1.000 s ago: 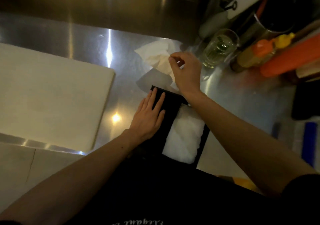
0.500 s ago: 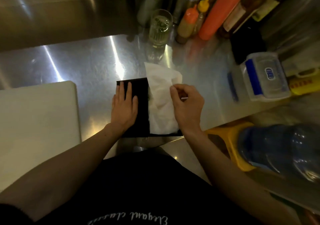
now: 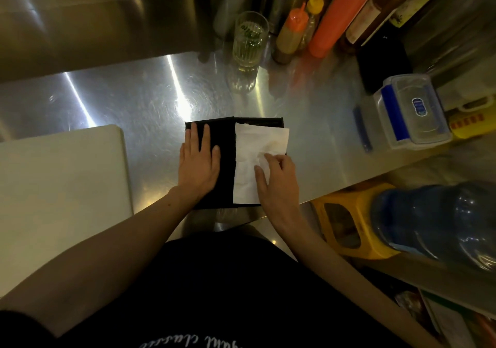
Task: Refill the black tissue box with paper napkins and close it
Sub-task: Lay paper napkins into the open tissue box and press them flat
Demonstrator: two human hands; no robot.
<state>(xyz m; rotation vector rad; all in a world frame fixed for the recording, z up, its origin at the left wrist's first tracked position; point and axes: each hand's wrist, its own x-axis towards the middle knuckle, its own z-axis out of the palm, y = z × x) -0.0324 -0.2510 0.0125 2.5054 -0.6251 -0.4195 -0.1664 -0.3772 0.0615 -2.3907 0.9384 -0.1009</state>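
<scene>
Head view: the black tissue box (image 3: 228,159) is lying open at the bench's (image 3: 308,133) near edge. The left hand (image 3: 199,163) is pressing flat on it, grip open; the right hand (image 3: 277,180) is pinching the paper napkin (image 3: 255,154). Shirt lettering unreadable

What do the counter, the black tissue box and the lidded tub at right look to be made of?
Silver counter: brushed stainless steel, by its streaked glare and fine scratches. Black tissue box: matte and dark, reflecting nothing; possibly leatherette or plastic, unclear. Clear lidded tub: translucent plastic with a blue clip. White paper napkins: soft creased tissue.
</scene>
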